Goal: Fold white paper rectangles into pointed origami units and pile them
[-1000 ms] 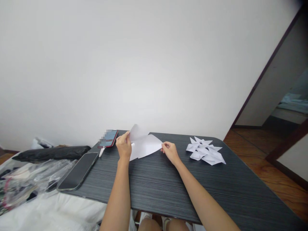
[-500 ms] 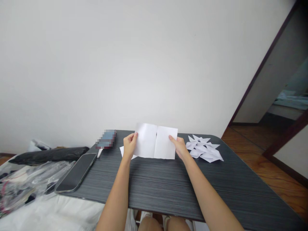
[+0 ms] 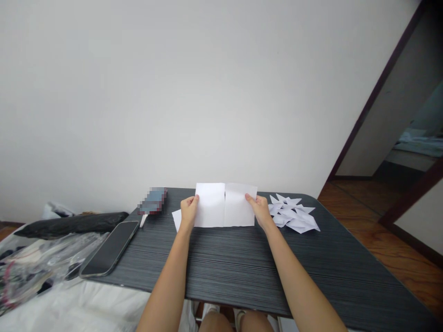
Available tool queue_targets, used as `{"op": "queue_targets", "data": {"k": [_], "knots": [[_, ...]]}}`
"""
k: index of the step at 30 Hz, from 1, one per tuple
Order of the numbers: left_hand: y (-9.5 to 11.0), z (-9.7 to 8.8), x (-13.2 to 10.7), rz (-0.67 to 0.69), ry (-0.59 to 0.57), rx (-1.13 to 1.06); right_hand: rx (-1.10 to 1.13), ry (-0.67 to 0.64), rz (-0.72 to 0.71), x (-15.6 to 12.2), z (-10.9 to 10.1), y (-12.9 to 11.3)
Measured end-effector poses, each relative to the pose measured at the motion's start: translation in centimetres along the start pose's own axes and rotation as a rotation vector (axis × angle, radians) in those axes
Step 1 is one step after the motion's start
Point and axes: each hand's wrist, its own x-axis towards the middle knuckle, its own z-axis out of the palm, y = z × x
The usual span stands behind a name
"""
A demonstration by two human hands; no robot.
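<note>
A sheet of white paper (image 3: pixel 211 205) is held up over the table, creased down its middle, with a small dark slit at the upper part of the crease. My left hand (image 3: pixel 189 210) pinches its left edge, thumb in front. On the right edge my right hand (image 3: pixel 260 210) grips it the same way. Another piece of white paper (image 3: pixel 176 219) lies on the table, partly hidden behind my left hand. Several folded white paper pieces (image 3: pixel 294 214) are heaped just right of my right hand.
The dark table (image 3: pixel 238 267) has a smartphone (image 3: pixel 110 249) at its left edge. A blurred blue item (image 3: pixel 154 200) sits at the back left. Beside the table lie a black rolled bundle (image 3: pixel 72 224) and clear plastic bags (image 3: pixel 69 251). A white wall (image 3: pixel 207 92) stands behind.
The paper has been pulled flatter and wider, its top left edge sinking a little. Both hands have shifted slightly right and still hold it.
</note>
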Motion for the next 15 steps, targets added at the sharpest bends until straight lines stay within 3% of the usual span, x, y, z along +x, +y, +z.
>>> {"op": "queue_targets", "data": {"k": [4,11,13,15], "knots": [[-0.4,-0.9,0.5,-0.012,0.100,0.021,0.044,0.190,-0.047,0.5,-1.2,-0.2],[-0.4,-1.3,0.7,0.075,0.103,0.060,0.056,0.109,0.025,0.3,-1.2,-0.1],[-0.4,-1.4,0.8,0.089,0.170,0.043,0.027,0.083,0.080,0.2,-1.1,0.3],[-0.4,-1.7,1.0,0.125,0.319,0.043,-0.022,0.089,0.144,0.2,-1.0,0.8]]}}
